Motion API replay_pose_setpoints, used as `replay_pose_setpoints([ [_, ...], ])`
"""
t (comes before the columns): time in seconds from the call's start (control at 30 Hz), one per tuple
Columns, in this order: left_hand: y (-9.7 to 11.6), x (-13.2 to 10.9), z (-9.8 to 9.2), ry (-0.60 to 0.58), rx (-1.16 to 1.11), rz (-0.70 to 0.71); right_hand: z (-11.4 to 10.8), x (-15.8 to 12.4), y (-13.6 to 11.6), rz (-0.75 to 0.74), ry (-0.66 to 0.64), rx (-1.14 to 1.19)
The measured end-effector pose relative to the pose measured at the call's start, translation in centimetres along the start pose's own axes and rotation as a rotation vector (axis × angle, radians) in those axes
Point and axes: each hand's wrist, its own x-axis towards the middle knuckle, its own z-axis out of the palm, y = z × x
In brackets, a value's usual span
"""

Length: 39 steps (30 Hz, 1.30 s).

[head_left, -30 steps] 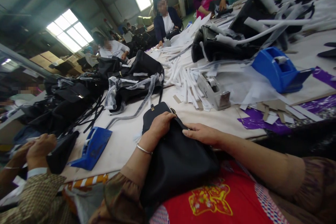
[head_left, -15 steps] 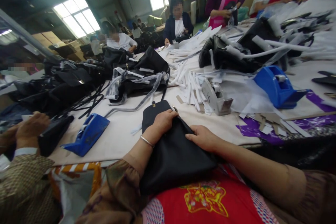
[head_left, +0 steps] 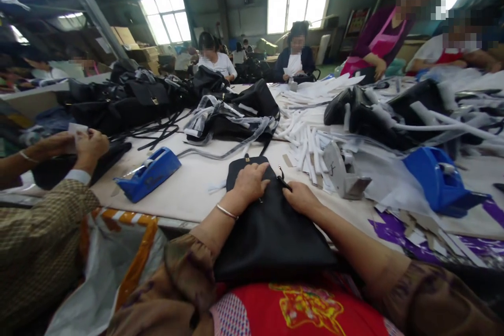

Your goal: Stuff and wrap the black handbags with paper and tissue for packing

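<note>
While bag [head_left: 271, 226] lies half on table [head_left: 197, 189] edge, half on my lap, left hand [head_left: 250, 181] presses flat on its upper part, fingers spread, gripping nothing. Right hand [head_left: 301, 198] just beside it, fingertips at small dark pull [head_left: 284, 182] near bag's top — pinched on it or only touching, cannot tell. Bag's lower end hidden by my forearms and red apron [head_left: 299, 310]. Blue dispenser [head_left: 149, 173] left of bag, grey dispenser [head_left: 344, 176] right. Co-worker's hands [head_left: 88, 147] far left — something white between them, too small to make out.
</note>
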Motion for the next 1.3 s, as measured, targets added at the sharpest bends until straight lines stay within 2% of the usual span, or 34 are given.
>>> replay_pose_setpoints([
  [0.1,-2.2,-3.1,-1.2,0.086,-0.017,-0.226,0.1,-0.2,-0.2,0.006,-0.001,-0.035],
  [0.2,-3.4,-6.8,-1.5,0.072,-0.083,-0.419,0.4,-0.4,-0.5,0.002,0.006,-0.079],
  [0.3,-3.2,-9.8,-1.0,0.073,-0.186,-0.52,0.6,-0.6,-0.4,-0.005,0.007,-0.135],
  [0.4,-2.8,-11.2,-0.4,0.115,-0.277,-0.572,0.9,-0.5,0.0,-0.026,0.007,-0.181],
  [0.53,-2.9,-11.2,-0.3,0.071,-0.365,-0.669,1.3,-0.3,0.5,-0.054,0.025,-0.202],
  [0.63,-3.3,-10.8,-0.5,0.038,-0.355,-0.685,1.6,-0.3,0.8,-0.053,0.035,-0.213],
  [0.73,-3.7,-10.5,-0.4,0.087,-0.377,-0.629,1.8,-0.3,1.1,-0.054,0.037,-0.187],
  [0.8,-4.0,-10.6,0.0,0.146,-0.507,-0.612,1.8,-0.2,1.3,-0.056,0.034,-0.146],
  [0.9,-4.3,-10.9,0.8,0.191,-0.708,-0.666,1.9,-0.1,1.5,-0.048,0.032,-0.105],
  [1.03,-4.5,-11.1,1.2,0.193,-0.744,-0.725,1.9,-0.2,1.6,-0.037,0.04,-0.086],
  [1.3,-5.7,-7.8,0.9,0.133,-0.765,-0.757,1.8,-0.2,1.6,-0.036,0.037,-0.079],
])
